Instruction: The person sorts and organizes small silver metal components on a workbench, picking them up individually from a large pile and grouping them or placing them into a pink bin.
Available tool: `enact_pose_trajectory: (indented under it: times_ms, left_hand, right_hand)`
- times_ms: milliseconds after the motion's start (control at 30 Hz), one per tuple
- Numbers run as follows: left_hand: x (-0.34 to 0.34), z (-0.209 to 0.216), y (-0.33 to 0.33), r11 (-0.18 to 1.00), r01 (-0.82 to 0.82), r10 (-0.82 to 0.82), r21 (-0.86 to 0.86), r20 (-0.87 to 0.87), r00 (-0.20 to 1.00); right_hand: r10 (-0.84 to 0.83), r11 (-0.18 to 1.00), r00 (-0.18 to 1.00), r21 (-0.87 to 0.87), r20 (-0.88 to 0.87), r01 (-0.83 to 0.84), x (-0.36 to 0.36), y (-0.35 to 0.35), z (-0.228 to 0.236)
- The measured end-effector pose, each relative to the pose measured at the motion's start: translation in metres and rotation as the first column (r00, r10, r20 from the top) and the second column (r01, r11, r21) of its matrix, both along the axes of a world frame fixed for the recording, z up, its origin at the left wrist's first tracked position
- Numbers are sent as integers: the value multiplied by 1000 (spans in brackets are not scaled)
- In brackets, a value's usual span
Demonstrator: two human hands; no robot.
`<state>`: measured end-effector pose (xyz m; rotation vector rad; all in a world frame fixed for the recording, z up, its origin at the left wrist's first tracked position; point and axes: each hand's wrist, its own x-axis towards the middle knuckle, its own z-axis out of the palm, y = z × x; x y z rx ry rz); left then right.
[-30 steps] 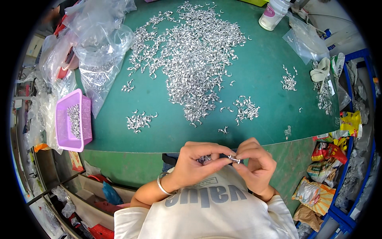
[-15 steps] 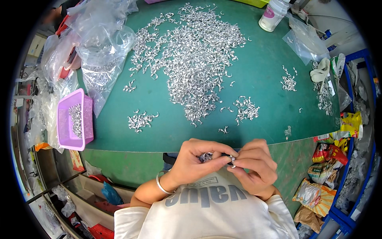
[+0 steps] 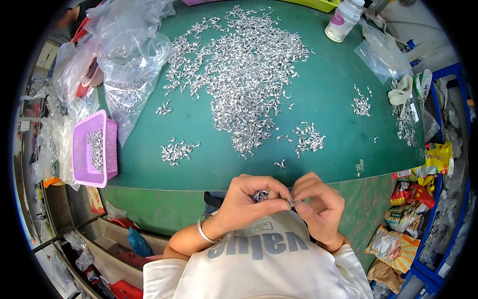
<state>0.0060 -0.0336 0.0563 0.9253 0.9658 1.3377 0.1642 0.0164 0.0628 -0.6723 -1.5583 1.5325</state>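
My left hand (image 3: 243, 205) is closed in front of the table's near edge, with a cluster of small silver curved metal pieces (image 3: 260, 196) inside its curled fingers. Between its thumb and forefinger sits one more curved metal piece (image 3: 294, 202), which the fingertips of my right hand (image 3: 321, 204) also pinch from the other side. A large heap of the same hook-like pieces (image 3: 249, 79) spreads over the green table (image 3: 338, 119) beyond my hands. Smaller piles (image 3: 308, 137) lie nearer, to the right and left of the heap.
At the table's left stands a purple basket (image 3: 110, 154) with silver pieces in it, beside clear plastic bags (image 3: 132, 94). A white bottle (image 3: 339, 27) is at the far right. Blue shelving (image 3: 444, 70) and coloured packets (image 3: 396, 247) are at the right; a person (image 3: 74, 20) is far left.
My right hand has shifted, its fingers now straighter around the small piece. That piece has turned and shows its curved length between both hands' fingertips.
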Motion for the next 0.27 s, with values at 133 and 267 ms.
enact_pose_trajectory:
  times_ms: [133,267]
  left_hand:
    - [-3,-11,-1,992,85,-56,-90,286,956]
    - [-12,-45,0,916,374,-6,-144,929,370]
  right_hand:
    - [33,989,999,-141,-38,-38,0,-1,-5]
    - [-103,979,965,-147,243,142,11,17,-29]
